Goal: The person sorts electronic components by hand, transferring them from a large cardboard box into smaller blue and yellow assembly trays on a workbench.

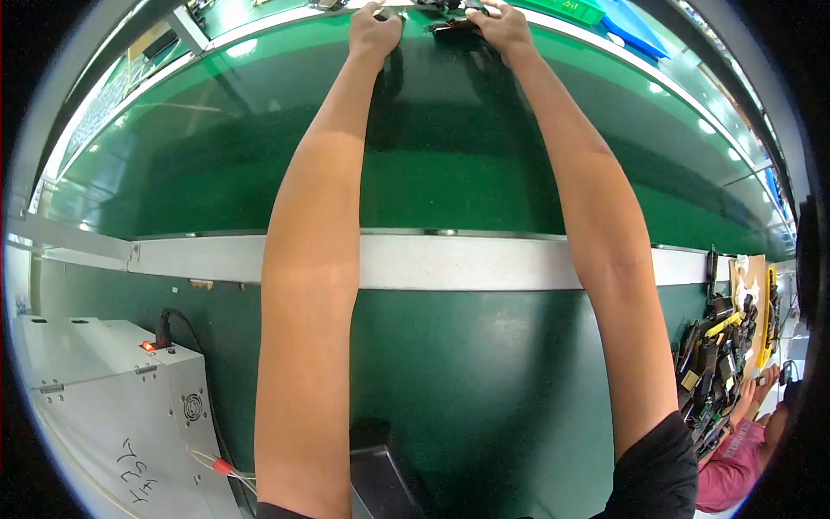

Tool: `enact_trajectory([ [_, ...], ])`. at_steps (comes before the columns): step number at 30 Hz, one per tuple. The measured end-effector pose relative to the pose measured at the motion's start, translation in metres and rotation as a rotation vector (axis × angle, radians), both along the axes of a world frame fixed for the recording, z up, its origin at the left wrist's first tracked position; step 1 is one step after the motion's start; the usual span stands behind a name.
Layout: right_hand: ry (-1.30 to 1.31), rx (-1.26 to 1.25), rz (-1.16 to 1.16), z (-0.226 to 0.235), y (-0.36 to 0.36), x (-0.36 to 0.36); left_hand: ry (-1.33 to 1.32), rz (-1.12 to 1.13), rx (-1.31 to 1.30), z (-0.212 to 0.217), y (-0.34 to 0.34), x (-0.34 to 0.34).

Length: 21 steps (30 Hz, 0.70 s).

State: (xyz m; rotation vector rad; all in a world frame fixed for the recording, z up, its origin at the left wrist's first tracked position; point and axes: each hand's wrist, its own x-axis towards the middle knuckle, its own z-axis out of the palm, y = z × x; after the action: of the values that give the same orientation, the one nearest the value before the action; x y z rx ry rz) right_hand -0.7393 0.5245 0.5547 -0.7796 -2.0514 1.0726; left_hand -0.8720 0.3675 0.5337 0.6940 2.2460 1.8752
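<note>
Both my arms reach far across the green conveyor belt (450,182) to its far edge. My left hand (374,35) is there with curled fingers, thumb and forefinger close round a small dark thing that I cannot make out. To its right, my right hand (505,33) has its thumb and fingers closed on a small black part (456,28) at the belt's far side. Other small dark pieces sit between the two hands at the top rim. The picture's upper edge cuts off some fingertips.
A white rail (467,262) crosses between the belt and the green near surface. A white metal box (121,415) with a red-lit switch and cable stands lower left. At right, a person in pink (735,467) works beside piled black parts (718,363). A green bin (571,9) lies beyond.
</note>
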Motion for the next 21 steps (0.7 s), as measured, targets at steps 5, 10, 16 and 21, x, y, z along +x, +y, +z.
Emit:
enact_trajectory([
  [5,0.083,-0.190,0.276,0.006,-0.010,0.016,0.286,0.062,-0.130,-0.011,-0.018,-0.005],
  [10,-0.091,-0.432,0.016,0.032,-0.040,0.007,0.228,-0.020,-0.065,-0.031,-0.073,-0.051],
  [16,-0.110,-0.111,-0.200,0.020,0.034,-0.032,-0.008,-0.103,0.200,-0.021,-0.052,-0.041],
  [21,-0.422,0.303,0.300,-0.017,0.039,-0.011,-0.183,-0.040,0.226,-0.015,-0.042,-0.023],
])
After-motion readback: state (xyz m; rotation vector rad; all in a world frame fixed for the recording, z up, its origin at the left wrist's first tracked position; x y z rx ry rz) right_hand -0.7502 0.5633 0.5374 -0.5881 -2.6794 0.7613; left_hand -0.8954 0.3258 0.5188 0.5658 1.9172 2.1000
